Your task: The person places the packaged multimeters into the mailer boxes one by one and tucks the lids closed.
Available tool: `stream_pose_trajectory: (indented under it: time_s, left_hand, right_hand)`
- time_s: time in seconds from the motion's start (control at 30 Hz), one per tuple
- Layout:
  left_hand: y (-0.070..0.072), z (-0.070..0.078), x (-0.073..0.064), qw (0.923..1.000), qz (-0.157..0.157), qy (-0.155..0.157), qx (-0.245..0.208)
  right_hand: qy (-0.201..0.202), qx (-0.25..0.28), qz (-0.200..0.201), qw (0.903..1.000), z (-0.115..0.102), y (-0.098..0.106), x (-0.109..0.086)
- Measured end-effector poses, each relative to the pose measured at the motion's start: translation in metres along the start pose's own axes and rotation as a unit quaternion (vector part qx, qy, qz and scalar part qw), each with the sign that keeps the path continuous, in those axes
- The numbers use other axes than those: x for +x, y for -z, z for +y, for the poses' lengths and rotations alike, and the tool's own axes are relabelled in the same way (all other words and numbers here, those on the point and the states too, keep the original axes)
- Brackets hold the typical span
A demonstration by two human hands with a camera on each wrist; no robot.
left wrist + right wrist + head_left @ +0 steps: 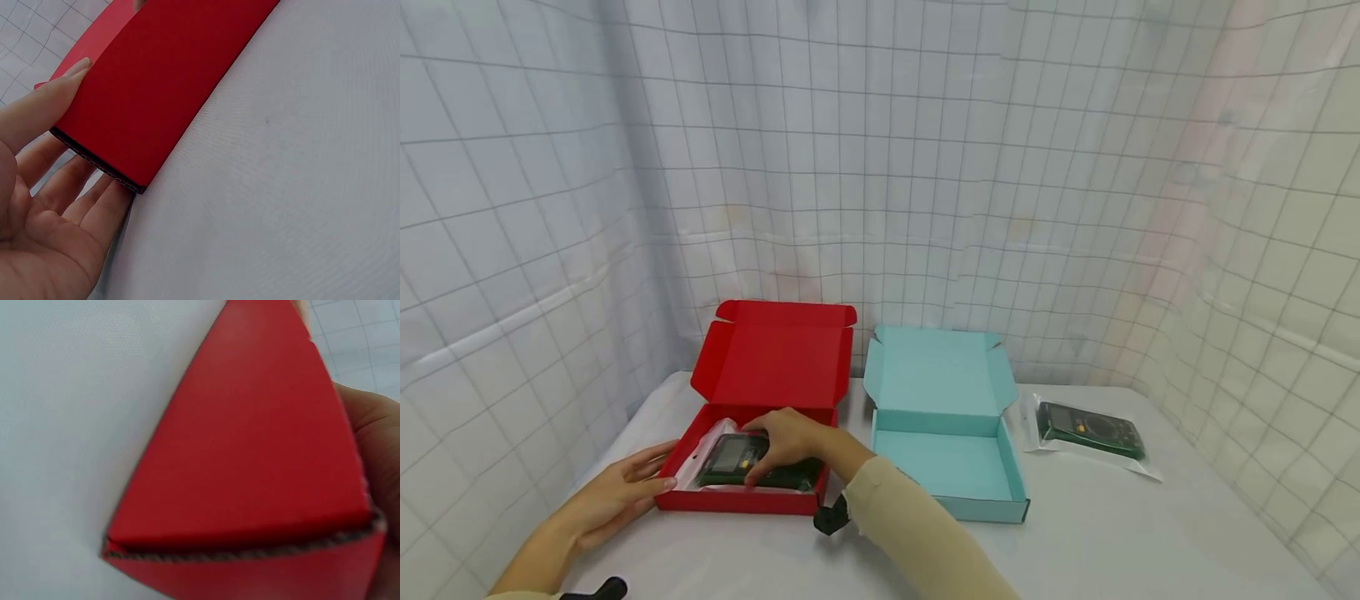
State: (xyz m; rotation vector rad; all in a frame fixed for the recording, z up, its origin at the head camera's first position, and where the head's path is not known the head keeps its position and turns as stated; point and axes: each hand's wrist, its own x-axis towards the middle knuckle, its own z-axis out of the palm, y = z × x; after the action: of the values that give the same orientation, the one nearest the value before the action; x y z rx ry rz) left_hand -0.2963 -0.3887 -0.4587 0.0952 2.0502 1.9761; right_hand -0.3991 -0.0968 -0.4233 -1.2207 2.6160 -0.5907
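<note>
A bagged multimeter with a dark green body lies inside the open red box in the head view. My right hand reaches in from above and grips it, thumb on the near side and fingers toward the far side. In the right wrist view the box wall hides most of that hand. My left hand rests against the box's left end, its fingers fairly straight along the side. The left wrist view shows the thumb on the front wall's upper edge near the corner.
To the right stands an open light blue box, nothing visible inside, its lid raised. Farther right, a second bagged multimeter lies on the white table. White gridded curtains enclose the back and sides.
</note>
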Motion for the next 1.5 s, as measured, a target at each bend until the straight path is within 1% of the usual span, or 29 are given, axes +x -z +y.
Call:
stream_pose_trajectory:
  time_s: [0.13, 0.23, 0.37, 0.5, 0.63, 0.73, 0.83, 0.9, 1.0, 1.13, 1.23, 1.37, 1.43, 1.5]
  left_hand:
    - [0.002, 0.002, -0.002, 0.9999, -0.001, 0.007, 0.015]
    - [0.002, 0.005, -0.001, 0.9992, 0.001, -0.002, 0.040]
    - [0.001, 0.010, -0.001, 0.9975, 0.004, -0.010, 0.069]
    - [0.000, 0.011, -0.001, 0.9963, 0.000, -0.007, 0.086]
    - [0.001, 0.017, -0.002, 0.9901, 0.011, -0.008, 0.140]
    - [0.002, 0.025, -0.001, 0.9826, 0.019, -0.004, 0.185]
    - [0.003, 0.031, -0.001, 0.9772, 0.027, -0.002, 0.211]
    - [0.004, 0.035, 0.000, 0.9730, 0.038, -0.009, 0.227]
    - [0.005, 0.043, 0.004, 0.9687, 0.054, -0.030, 0.240]
    - [0.005, 0.056, 0.014, 0.9651, 0.076, -0.059, 0.244]
    - [0.004, 0.065, 0.023, 0.9613, 0.100, -0.070, 0.247]
    - [0.002, 0.078, 0.037, 0.9552, 0.145, -0.075, 0.247]
    - [0.001, 0.084, 0.044, 0.9525, 0.165, -0.076, 0.244]
    - [0.000, 0.088, 0.050, 0.9513, 0.181, -0.073, 0.239]
  right_hand:
    - [-0.003, 0.001, -0.009, 1.0000, 0.001, 0.003, -0.005]
    - [-0.005, 0.011, -0.012, 0.9999, 0.005, 0.007, -0.009]
    - [-0.008, 0.020, -0.005, 0.9998, 0.010, 0.014, -0.014]
    - [0.003, 0.015, 0.007, 0.9999, 0.015, 0.024, -0.020]
    - [0.013, 0.026, 0.021, 0.9994, 0.022, 0.036, -0.027]
    - [0.011, 0.043, 0.032, 0.9985, 0.027, 0.045, -0.034]
    - [0.012, 0.056, 0.039, 0.9976, 0.032, 0.053, -0.042]
    - [0.015, 0.064, 0.046, 0.9968, 0.036, 0.058, -0.047]
    - [0.024, 0.080, 0.063, 0.9945, 0.042, 0.067, -0.053]
    - [0.028, 0.103, 0.098, 0.9894, 0.050, 0.080, -0.059]
    - [0.025, 0.109, 0.126, 0.9856, 0.054, 0.087, -0.063]
    - [0.019, 0.110, 0.172, 0.9788, 0.060, 0.092, -0.063]
    - [0.012, 0.118, 0.196, 0.9734, 0.065, 0.093, -0.063]
    - [0.002, 0.141, 0.220, 0.9652, 0.070, 0.093, -0.063]
